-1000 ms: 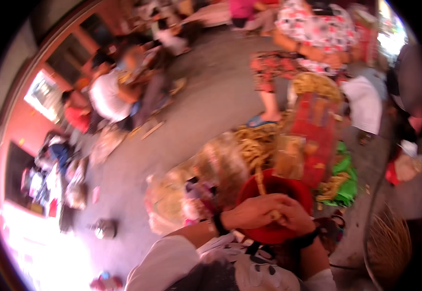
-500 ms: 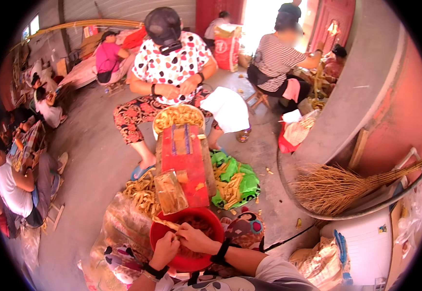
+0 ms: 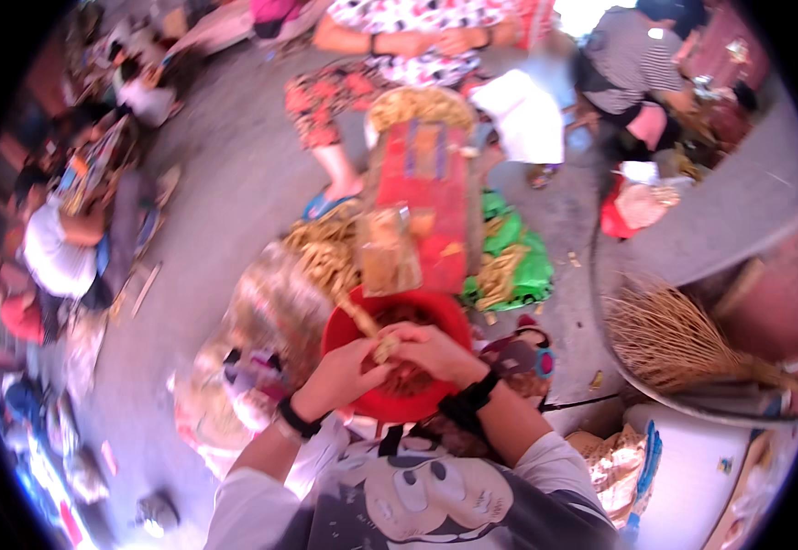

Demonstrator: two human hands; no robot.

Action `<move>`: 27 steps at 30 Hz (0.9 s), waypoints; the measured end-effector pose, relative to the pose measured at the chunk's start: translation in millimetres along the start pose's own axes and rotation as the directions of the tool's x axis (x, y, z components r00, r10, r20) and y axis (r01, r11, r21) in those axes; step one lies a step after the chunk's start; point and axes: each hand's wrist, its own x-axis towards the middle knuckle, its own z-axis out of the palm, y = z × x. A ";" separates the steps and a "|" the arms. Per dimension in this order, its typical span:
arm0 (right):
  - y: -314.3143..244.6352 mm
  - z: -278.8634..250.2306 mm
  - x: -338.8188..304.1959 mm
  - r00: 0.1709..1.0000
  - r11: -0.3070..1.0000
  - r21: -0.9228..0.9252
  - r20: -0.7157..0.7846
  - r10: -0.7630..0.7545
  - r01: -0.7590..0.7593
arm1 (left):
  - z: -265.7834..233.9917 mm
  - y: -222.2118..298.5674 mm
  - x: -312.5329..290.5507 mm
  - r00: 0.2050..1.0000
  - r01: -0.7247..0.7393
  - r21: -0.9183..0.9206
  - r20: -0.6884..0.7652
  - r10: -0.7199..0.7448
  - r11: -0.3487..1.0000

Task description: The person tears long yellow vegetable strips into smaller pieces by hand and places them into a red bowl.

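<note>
My left hand (image 3: 342, 374) and my right hand (image 3: 435, 352) come together over a red plastic basin (image 3: 461, 323). Between their closed fingers is a pale yellow twisted strip (image 3: 357, 315), its free end sticking out up and left past the rim; a bunched part (image 3: 387, 347) shows at the fingertips. Reddish-brown bits (image 3: 408, 381) lie in the basin, too blurred to name. Just beyond it stands a narrow red-topped board (image 3: 424, 197), with a flat brownish block (image 3: 390, 255) on its near end.
Similar strips lie in a pile (image 3: 330, 243) left of the board, on a green bag (image 3: 525, 266) to its right, and in a bowl (image 3: 422, 108) by a seated person (image 3: 417, 41). A twig broom (image 3: 669, 335) rests at right. Other people sit at left and far right.
The view has tilted down and shifted, so the scene sits higher and further right. Both hands still hold the strip; the fingers are now gathered round its bunched end.
</note>
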 end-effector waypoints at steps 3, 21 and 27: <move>-15.3 9.9 -6.5 0.998 0.998 0.043 0.026 0.053 -0.054 | -4.8 7.2 -7.0 0.997 0.070 -0.084 -0.026 -0.073 0.994; -59.5 21.9 -43.5 0.998 0.985 -0.166 -0.050 0.041 -0.049 | -36.5 30.3 -29.0 0.955 0.292 -0.759 0.260 -0.140 0.582; -74.1 72.8 -69.0 0.969 0.969 0.090 0.113 0.219 -0.230 | -50.1 40.0 -45.0 0.903 0.376 -0.823 0.428 0.028 0.426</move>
